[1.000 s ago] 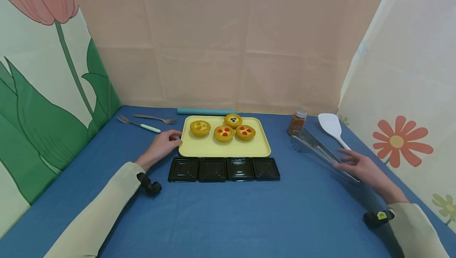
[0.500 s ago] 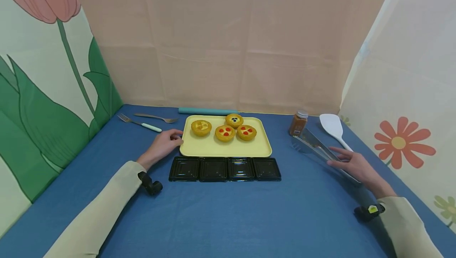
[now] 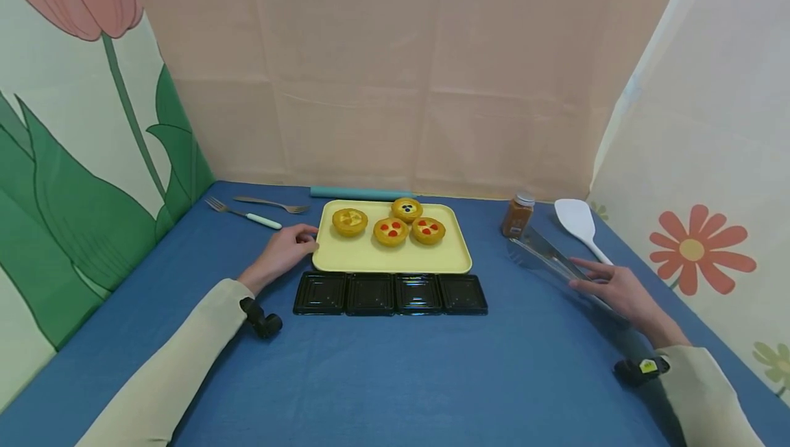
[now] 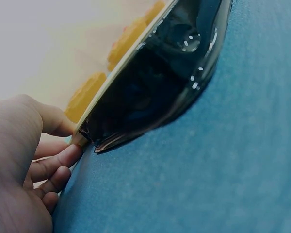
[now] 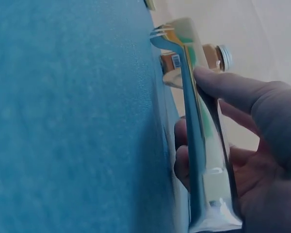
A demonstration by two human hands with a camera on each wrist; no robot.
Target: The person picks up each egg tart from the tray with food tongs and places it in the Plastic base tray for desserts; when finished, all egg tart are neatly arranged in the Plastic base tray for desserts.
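My left hand pinches the left edge of a pale yellow tray, the thumb on top and fingers under the rim in the left wrist view. Small tarts lie on that tray: a yellow-topped one, two with red pieces, and one with dark dots. My right hand grips shiny metal tongs around the middle of their arms. In the right wrist view the tongs show one forked tip and one broad flat tip, with nothing between them.
Directly in front of the yellow tray is a glossy black four-part tray. A brown spice jar and a white spatula lie beyond the tongs. At left are a mint-handled fork and another fork. Behind runs a teal rod.
My right hand has shifted a little left along the tongs and its thumb and fingers have come in on them. The tongs' arms look slightly closer together. My left hand stays at the tray.
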